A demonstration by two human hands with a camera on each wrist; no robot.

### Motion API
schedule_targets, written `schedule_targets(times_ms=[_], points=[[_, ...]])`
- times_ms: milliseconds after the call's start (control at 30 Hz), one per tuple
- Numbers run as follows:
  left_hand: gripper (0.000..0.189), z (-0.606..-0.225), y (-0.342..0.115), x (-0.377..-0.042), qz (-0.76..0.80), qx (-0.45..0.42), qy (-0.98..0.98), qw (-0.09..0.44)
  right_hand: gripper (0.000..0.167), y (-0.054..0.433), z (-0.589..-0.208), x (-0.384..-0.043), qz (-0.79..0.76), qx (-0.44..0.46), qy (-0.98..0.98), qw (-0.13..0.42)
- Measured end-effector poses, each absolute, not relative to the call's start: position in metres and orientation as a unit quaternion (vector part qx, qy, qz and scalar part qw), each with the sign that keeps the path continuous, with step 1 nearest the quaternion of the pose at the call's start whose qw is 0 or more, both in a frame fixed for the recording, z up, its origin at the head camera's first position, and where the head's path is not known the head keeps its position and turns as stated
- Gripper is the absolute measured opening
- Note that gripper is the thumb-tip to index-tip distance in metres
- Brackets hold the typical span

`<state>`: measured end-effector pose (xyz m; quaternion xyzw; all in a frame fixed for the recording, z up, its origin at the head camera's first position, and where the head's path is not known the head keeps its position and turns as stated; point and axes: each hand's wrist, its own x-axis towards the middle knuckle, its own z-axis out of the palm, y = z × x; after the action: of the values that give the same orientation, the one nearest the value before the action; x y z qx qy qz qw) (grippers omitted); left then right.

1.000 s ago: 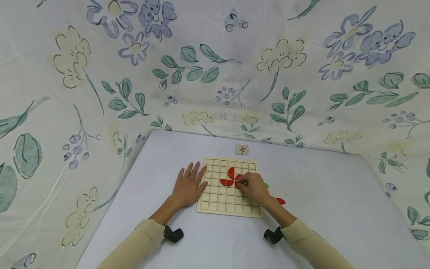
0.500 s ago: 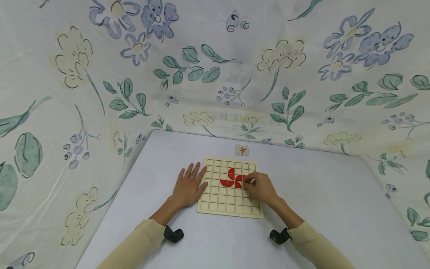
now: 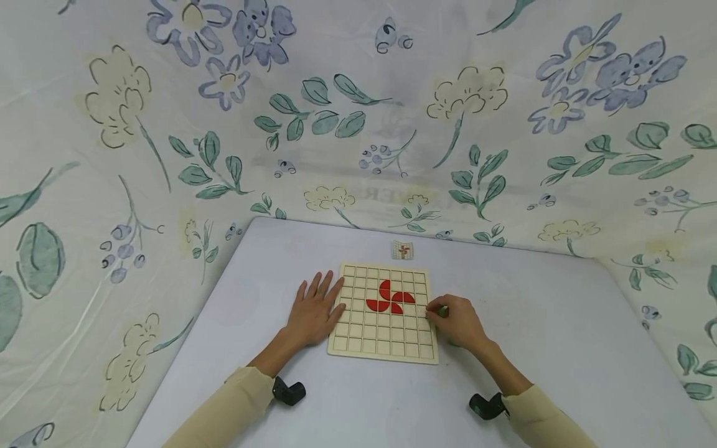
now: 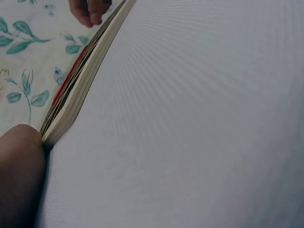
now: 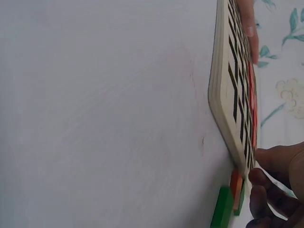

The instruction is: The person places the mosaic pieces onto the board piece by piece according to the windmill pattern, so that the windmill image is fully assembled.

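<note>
A pale wooden grid board [image 3: 364, 339] lies on the table. Several red quarter-round pieces [image 3: 378, 305] sit in its squares, forming a pinwheel near the middle. My left hand [image 3: 313, 313] lies flat at the board's left side, fingers straight and thumb over the edge; that thumb [image 4: 19, 161] shows large in the left wrist view. My right hand [image 3: 456, 319] is at the board's right edge, fingers loosely curled and nothing seen between them. In the right wrist view its thumb [image 5: 278, 164] is apart from the fingers, close over the board's corner.
A small card [image 3: 403, 250] with a red pinwheel on a grid lies behind the board. Beside the board's right edge, partly under my right hand, are a green block [image 5: 222, 209] and an orange-red block [image 5: 236, 187]. A flowered cloth [image 3: 336, 143] hangs behind the table.
My right hand has drawn back rightward from the red pieces to the board's right edge, uncovering the rightmost ones. My left hand has stayed in place.
</note>
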<state>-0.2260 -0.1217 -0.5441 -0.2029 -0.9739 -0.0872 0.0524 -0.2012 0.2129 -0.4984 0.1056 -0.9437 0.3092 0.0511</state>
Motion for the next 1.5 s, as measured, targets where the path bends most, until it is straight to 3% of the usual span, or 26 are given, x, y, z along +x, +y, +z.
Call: schedule_targets(times_ms=[467, 833, 1233, 1500], points=[[0.062, -0.545, -0.123, -0.227, -0.098, -0.206, -0.972, 0.062, 0.018, 0.263, -0.495, -0.178, 0.272, 0.033, -0.961, 0.04], [0.061, -0.545, -0.123, -0.227, -0.096, -0.203, -0.973, 0.06, 0.022, 0.294, -0.49, -0.153, 0.251, 0.053, -0.966, 0.035], [0.061, -0.54, -0.122, -0.226, -0.102, -0.2, -0.973, 0.058, 0.037, 0.298, -0.498, -0.147, 0.245, 0.058, -0.968, -0.003], [0.062, -0.541, -0.122, -0.222, -0.094, -0.202, -0.973, 0.054, 0.028, 0.288, -0.506, -0.148, 0.248, 0.069, -0.966, 0.017]])
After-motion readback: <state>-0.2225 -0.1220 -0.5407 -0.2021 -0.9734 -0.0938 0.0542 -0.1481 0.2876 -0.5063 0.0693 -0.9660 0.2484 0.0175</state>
